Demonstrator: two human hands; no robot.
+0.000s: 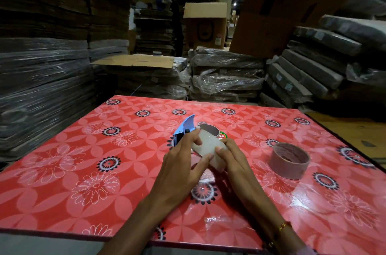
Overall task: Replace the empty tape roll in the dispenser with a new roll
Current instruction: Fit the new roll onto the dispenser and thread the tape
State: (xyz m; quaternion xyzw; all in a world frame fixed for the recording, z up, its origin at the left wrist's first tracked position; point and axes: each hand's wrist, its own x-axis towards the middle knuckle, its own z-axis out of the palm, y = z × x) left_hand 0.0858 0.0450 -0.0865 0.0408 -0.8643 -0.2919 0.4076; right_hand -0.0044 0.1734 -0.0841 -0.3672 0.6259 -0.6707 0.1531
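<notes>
A blue tape dispenser sits on the red flowered table at its middle. A whitish clear tape roll sits in the dispenser, with a brown core rim and a red-green label showing behind it. My left hand grips the roll and dispenser from the left, fingers curled over the top. My right hand holds the roll's near right side, thumb on its face. An empty brown cardboard core stands on the table to the right, apart from both hands.
Tall stacks of flattened cardboard stand left of the table. Plastic-wrapped bundles and large boxes stand behind and to the right. The table's near edge runs along the bottom.
</notes>
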